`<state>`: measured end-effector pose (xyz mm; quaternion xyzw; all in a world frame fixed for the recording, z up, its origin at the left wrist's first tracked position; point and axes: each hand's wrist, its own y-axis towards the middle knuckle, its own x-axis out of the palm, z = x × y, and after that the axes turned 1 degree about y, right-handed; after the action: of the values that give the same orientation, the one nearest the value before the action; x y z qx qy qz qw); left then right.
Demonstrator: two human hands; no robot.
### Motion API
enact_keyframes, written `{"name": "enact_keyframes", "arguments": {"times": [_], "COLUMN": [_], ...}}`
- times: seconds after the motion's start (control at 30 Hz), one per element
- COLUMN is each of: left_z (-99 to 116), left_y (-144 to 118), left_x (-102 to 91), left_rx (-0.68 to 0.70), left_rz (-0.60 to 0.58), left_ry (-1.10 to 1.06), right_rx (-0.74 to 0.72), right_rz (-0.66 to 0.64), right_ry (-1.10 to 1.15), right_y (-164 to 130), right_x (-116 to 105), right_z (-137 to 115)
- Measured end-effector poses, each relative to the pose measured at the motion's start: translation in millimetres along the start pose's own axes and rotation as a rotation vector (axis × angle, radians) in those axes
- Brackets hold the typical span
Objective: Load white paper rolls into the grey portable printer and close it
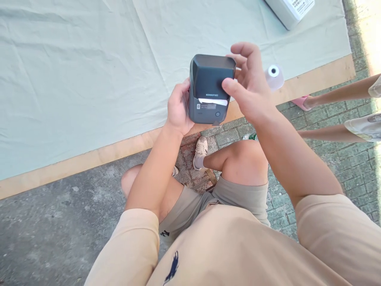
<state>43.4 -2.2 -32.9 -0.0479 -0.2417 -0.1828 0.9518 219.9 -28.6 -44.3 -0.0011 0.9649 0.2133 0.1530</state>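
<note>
A dark grey label printer (212, 81) is held up near the table's front edge, its lid down and a white strip showing at the slot. My left hand (180, 107) grips the printer from its left side, with the fingers hidden beneath it. Beside the printer's right edge is my right hand (248, 81), its fingers spread apart. The right thumb overlaps the lid; whether it presses there I cannot tell. Just beyond the right hand, a white label roll (274, 73) with a dark core hole rests near the table edge.
A pale green cloth (89, 79) covers the table, leaving a bare wooden edge (125, 149) along the front. At the top right stands a white box (293, 12) with a printed label. Another person's legs (336, 93) are on the paved floor at the right.
</note>
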Motion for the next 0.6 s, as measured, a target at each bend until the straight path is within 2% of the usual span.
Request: {"name": "enact_keyframes", "arguments": {"times": [0.13,0.27,0.4,0.47,0.57,0.6], "left_z": [0.7,3.1,4.0,4.2,3.4,2.8], "left_y": [1.0,0.3,0.8,0.7,-0.3,-0.7], "left_x": [-0.3,0.6,0.6,1.0,1.2,0.9], "left_rx": [0.019,-0.026,-0.038,-0.027,-0.027,-0.034], "left_rz": [-0.017,0.086,0.040,0.035,0.068,0.066], "left_ry": [-0.033,0.072,0.031,0.011,0.050,0.066], "right_rx": [-0.100,-0.048,-0.016,-0.058,-0.188,-0.225], "right_rz": [0.109,0.030,-0.008,0.092,0.436,0.503], "right_ry": [0.122,0.023,-0.046,-0.085,-0.115,-0.111], "right_y": [-5.4,-10.0,-12.4,-8.4,2.7,6.2], "right_x": [-1.4,-6.9,-12.0,-10.4,-4.9,-3.5], "right_z": [7.4,-8.4,-25.1,-25.7,-22.8,-22.4]}}
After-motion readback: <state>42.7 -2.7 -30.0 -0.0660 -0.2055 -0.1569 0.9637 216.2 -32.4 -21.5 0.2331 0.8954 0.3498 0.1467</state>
